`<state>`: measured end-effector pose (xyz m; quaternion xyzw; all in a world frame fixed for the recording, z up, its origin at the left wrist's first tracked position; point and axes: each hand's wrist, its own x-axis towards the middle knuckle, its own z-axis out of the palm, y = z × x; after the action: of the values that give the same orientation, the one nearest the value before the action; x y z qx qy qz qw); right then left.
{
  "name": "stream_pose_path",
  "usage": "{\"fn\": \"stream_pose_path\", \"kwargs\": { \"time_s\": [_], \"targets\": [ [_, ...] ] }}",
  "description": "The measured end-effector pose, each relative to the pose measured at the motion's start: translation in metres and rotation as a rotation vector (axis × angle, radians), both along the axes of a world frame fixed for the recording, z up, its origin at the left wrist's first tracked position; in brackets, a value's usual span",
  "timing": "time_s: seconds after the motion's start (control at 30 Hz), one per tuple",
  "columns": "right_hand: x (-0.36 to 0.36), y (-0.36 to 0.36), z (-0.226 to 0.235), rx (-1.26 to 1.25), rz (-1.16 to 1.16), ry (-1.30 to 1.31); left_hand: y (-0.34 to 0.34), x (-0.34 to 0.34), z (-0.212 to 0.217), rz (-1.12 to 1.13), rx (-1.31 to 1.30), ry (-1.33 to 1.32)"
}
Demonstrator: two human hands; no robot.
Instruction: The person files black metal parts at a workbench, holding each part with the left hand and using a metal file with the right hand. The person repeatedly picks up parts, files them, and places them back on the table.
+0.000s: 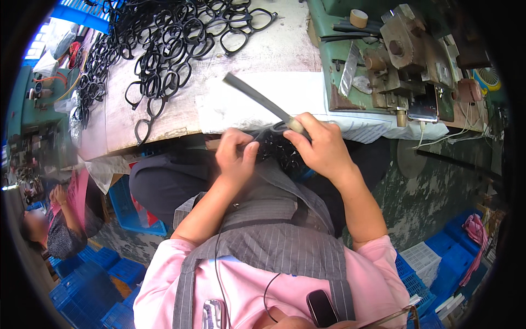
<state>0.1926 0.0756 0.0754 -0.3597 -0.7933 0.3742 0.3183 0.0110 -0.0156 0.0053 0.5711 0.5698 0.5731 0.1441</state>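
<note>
My right hand [324, 145] is closed round the handle end of a long flat grey file [257, 97], whose blade slants up and left over the table edge. My left hand [235, 156] pinches one side of a black eyeglass frame [266, 133], held just in front of the table. The frame's other side reaches close to the fingers of my right hand; whether they touch it, I cannot tell. Below both hands, several dark shiny pieces [282, 152] lie heaped, partly hidden.
A large pile of black eyeglass frames [164, 49] covers the table's far left. White sheeting [219, 112] lies at its front edge. On the right stands a green bench with a metal machine [405, 60] and a tape roll [359, 18]. Blue crates [87, 285] and another person [66, 225] are at left.
</note>
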Motion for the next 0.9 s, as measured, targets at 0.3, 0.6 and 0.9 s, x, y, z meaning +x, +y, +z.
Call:
{"fn": "stream_pose_path", "kwargs": {
  "time_s": [0.3, 0.6, 0.9],
  "targets": [
    [-0.011, -0.051, -0.021, -1.213, -0.294, 0.751, 0.003, 0.023, 0.035, -0.025, -0.295, -0.081],
    [-0.002, -0.055, -0.059, -1.715, 0.019, 1.109, -0.005, 0.028, 0.033, 0.081, -0.461, -0.665],
    [0.033, -0.047, -0.085, -1.744, 0.356, 1.26, -0.006, 0.022, 0.011, 0.043, -0.332, -0.689]
  ]
}}
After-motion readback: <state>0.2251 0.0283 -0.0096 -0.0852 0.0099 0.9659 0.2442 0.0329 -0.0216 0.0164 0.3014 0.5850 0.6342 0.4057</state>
